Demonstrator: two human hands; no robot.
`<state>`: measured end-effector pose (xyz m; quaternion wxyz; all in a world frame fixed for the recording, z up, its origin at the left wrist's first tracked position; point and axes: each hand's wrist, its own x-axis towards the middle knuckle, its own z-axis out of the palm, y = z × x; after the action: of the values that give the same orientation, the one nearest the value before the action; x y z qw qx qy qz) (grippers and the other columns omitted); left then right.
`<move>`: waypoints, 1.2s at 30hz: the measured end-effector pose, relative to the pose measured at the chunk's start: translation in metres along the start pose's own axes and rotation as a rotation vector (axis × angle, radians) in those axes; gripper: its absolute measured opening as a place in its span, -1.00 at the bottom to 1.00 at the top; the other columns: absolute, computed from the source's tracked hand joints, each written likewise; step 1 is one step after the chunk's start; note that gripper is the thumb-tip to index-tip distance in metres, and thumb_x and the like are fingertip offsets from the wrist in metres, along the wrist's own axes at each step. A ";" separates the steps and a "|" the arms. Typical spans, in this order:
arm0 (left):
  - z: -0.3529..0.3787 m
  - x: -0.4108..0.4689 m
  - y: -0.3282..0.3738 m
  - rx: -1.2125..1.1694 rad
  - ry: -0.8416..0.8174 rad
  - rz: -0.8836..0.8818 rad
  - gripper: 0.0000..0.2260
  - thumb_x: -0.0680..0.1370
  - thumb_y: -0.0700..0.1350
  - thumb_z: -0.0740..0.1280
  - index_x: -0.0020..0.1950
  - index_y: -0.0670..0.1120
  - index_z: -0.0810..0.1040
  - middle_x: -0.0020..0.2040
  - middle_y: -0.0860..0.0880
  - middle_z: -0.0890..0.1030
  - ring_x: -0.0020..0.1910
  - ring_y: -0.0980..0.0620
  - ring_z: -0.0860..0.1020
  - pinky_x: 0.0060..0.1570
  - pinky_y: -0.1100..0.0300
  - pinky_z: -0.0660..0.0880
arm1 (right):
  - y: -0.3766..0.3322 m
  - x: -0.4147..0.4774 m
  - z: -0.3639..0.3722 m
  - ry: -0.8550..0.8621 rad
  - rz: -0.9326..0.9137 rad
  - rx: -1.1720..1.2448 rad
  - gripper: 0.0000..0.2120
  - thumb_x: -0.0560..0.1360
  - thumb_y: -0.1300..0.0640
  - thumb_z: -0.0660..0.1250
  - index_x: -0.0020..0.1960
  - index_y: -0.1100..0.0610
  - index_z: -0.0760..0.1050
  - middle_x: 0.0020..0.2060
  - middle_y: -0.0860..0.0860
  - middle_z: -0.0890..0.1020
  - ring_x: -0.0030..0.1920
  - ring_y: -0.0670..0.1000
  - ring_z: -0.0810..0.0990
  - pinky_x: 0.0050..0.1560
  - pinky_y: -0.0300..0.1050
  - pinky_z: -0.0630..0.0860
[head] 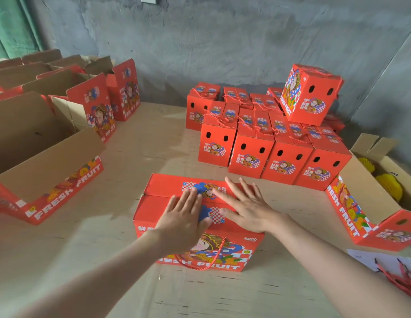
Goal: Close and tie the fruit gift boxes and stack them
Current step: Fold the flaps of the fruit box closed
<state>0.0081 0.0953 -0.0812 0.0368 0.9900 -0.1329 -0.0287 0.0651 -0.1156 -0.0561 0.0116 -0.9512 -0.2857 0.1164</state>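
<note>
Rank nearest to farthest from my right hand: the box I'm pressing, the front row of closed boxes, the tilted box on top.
1. Pressed box, under the right hand.
2. Front row of closed boxes, just behind it.
3. Tilted box, perched highest, back right.

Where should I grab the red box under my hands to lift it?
Best clasp the fruit gift box by its short end walls, a hand from each side: the top flaps only lie shut, and the rope handle hangs loose down the front.

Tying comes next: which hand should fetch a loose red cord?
Right, probably: the loose red cords lie to the right, nearer the right hand, while the left hand, flat on the box, can hold its flaps down.
</note>
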 end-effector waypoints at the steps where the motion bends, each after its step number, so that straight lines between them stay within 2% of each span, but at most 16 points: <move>1: 0.004 -0.004 0.008 -0.004 0.014 -0.015 -0.24 0.47 0.29 -0.46 0.54 -0.14 -0.23 0.52 -0.06 -0.31 0.51 -0.03 -0.30 0.45 0.02 -0.29 | 0.000 0.000 0.000 -0.002 -0.001 -0.003 -0.45 0.39 -0.45 -0.29 0.33 -0.46 -0.40 0.48 -0.10 -0.40 0.48 0.16 -0.40 0.44 0.23 -0.36; 4: 0.006 -0.006 0.013 -0.007 0.080 -0.066 -0.33 0.55 0.24 -0.32 0.55 -0.12 -0.19 0.55 -0.05 -0.25 0.52 0.00 -0.28 0.44 0.05 -0.31 | 0.007 0.004 -0.005 0.016 -0.019 -0.051 -0.49 0.43 -0.43 -0.26 0.33 -0.48 -0.37 0.54 -0.07 -0.24 0.52 0.13 -0.20 0.45 0.21 -0.19; 8: 0.005 -0.008 0.006 -0.010 0.146 -0.021 -0.37 0.59 0.25 -0.24 0.57 -0.07 -0.09 0.56 -0.01 -0.15 0.54 0.04 -0.19 0.46 0.10 -0.27 | 0.018 0.010 -0.012 0.066 0.011 0.056 -0.57 0.57 -0.31 -0.05 0.39 -0.49 -0.12 0.48 0.00 0.14 0.45 0.08 0.08 0.43 0.10 0.04; 11: 0.001 -0.002 -0.004 -0.042 0.189 0.029 -0.35 0.56 0.24 -0.26 0.56 -0.06 0.07 0.56 0.00 0.00 0.55 0.05 -0.04 0.47 0.12 -0.19 | 0.014 0.012 -0.008 0.107 0.081 0.126 -0.57 0.56 -0.32 -0.02 0.41 -0.48 0.01 0.40 0.06 0.25 0.39 0.11 0.19 0.36 0.08 0.22; 14: -0.008 0.015 -0.032 -0.028 0.179 0.126 -0.45 0.59 0.13 -0.22 0.55 0.01 0.12 0.55 0.09 0.06 0.53 0.14 -0.02 0.48 0.11 -0.20 | -0.001 0.012 0.000 0.144 0.204 0.126 -0.57 0.55 -0.34 -0.07 0.41 -0.48 -0.03 0.33 0.10 0.28 0.31 0.17 0.24 0.28 0.08 0.28; 16: -0.016 0.031 -0.053 -0.008 0.141 0.191 -0.56 0.65 0.05 -0.15 0.54 0.07 0.12 0.54 0.18 0.05 0.53 0.16 -0.05 0.46 0.03 -0.33 | -0.016 0.015 0.006 0.156 0.317 0.150 -0.55 0.56 -0.33 -0.10 0.43 -0.44 -0.05 0.35 0.16 0.25 0.34 0.24 0.21 0.29 0.13 0.25; 18: -0.023 0.044 -0.069 0.039 0.082 0.185 -0.59 0.67 0.03 -0.12 0.53 0.18 0.08 0.53 0.25 0.00 0.53 0.09 -0.16 0.40 -0.11 -0.43 | -0.032 0.016 0.010 0.142 0.389 0.150 -0.51 0.56 -0.32 -0.11 0.47 -0.37 -0.07 0.40 0.23 0.20 0.39 0.30 0.17 0.31 0.19 0.21; 20: -0.030 0.055 -0.080 0.124 -0.003 0.102 -0.60 0.66 0.10 -0.17 0.51 0.29 -0.03 0.54 0.23 -0.09 0.51 -0.02 -0.29 0.36 -0.26 -0.42 | -0.040 0.012 0.008 0.109 0.388 0.140 -0.42 0.54 -0.36 -0.09 0.51 -0.27 -0.11 0.43 0.29 0.17 0.42 0.33 0.13 0.34 0.19 0.18; 22: -0.037 0.064 -0.083 0.181 -0.068 0.003 -0.60 0.63 0.16 -0.21 0.49 0.35 -0.10 0.56 0.14 -0.15 0.51 -0.10 -0.32 0.34 -0.31 -0.38 | -0.038 0.001 0.005 0.067 0.305 0.128 -0.26 0.46 -0.46 -0.04 0.53 -0.20 -0.14 0.42 0.27 0.20 0.42 0.32 0.17 0.36 0.18 0.18; 24: -0.037 0.064 -0.076 0.143 -0.064 -0.088 -0.60 0.64 0.15 -0.17 0.49 0.34 -0.08 0.57 0.07 -0.15 0.52 -0.13 -0.27 0.34 -0.30 -0.35 | -0.029 -0.013 0.004 0.029 0.198 0.168 -0.12 0.33 -0.55 0.06 0.51 -0.24 -0.14 0.35 0.16 0.28 0.36 0.29 0.27 0.32 0.17 0.25; 26: -0.027 0.053 -0.056 -0.061 0.029 -0.187 -0.60 0.67 0.08 -0.05 0.52 0.25 0.06 0.57 0.05 -0.07 0.54 -0.08 -0.18 0.39 -0.30 -0.21 | -0.022 -0.024 0.007 0.002 0.099 0.290 -0.05 0.27 -0.54 0.22 0.49 -0.28 -0.16 0.35 0.06 0.24 0.39 0.20 0.24 0.31 0.13 0.30; 28: -0.010 0.031 -0.030 -0.329 0.170 -0.245 -0.60 0.65 0.06 0.08 0.50 0.15 0.21 0.56 0.08 0.03 0.54 -0.01 -0.13 0.41 -0.23 -0.05 | -0.022 -0.027 0.015 0.050 0.002 0.360 0.00 0.30 -0.44 0.33 0.52 -0.20 -0.17 0.50 0.00 0.02 0.51 0.07 0.03 0.42 0.12 0.21; 29: -0.002 0.018 -0.017 -0.414 0.212 -0.249 -0.59 0.64 0.07 0.11 0.50 0.12 0.23 0.56 0.11 0.04 0.53 0.00 -0.15 0.42 -0.19 -0.04 | -0.024 -0.026 0.018 0.108 -0.037 0.354 0.00 0.32 -0.41 0.34 0.54 -0.14 -0.15 0.54 -0.04 -0.13 0.54 0.01 -0.05 0.45 0.08 0.18; 30: 0.005 0.005 -0.006 -0.461 0.230 -0.239 -0.57 0.63 0.07 0.13 0.50 0.11 0.23 0.56 0.13 0.03 0.53 0.01 -0.18 0.43 -0.16 -0.07 | -0.025 -0.024 0.021 0.162 -0.063 0.343 -0.01 0.33 -0.39 0.33 0.55 -0.11 -0.12 0.54 -0.10 -0.23 0.54 -0.02 -0.06 0.45 0.04 0.20; 32: 0.014 -0.013 0.008 -0.475 0.262 -0.181 -0.57 0.63 0.07 0.11 0.51 0.10 0.21 0.55 0.14 0.03 0.54 0.01 -0.20 0.45 -0.07 -0.16 | -0.027 -0.022 0.024 0.198 -0.080 0.324 -0.03 0.34 -0.39 0.32 0.55 -0.15 -0.11 0.51 -0.19 -0.31 0.53 0.02 0.06 0.36 0.03 0.34; 36: 0.014 -0.022 0.006 -0.424 0.368 -0.053 -0.59 0.63 0.03 0.15 0.48 0.00 0.29 0.53 0.06 0.14 0.55 -0.01 -0.04 0.45 0.16 -0.19 | -0.032 -0.017 0.029 0.202 -0.062 0.273 -0.07 0.36 -0.38 0.31 0.54 -0.19 -0.11 0.51 -0.15 -0.33 0.51 0.09 0.13 0.26 0.03 0.42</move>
<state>-0.0157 0.0945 -0.0932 0.2656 0.9520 -0.0892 0.1234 0.0273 -0.1001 -0.0778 0.1731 -0.9383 -0.2937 0.0577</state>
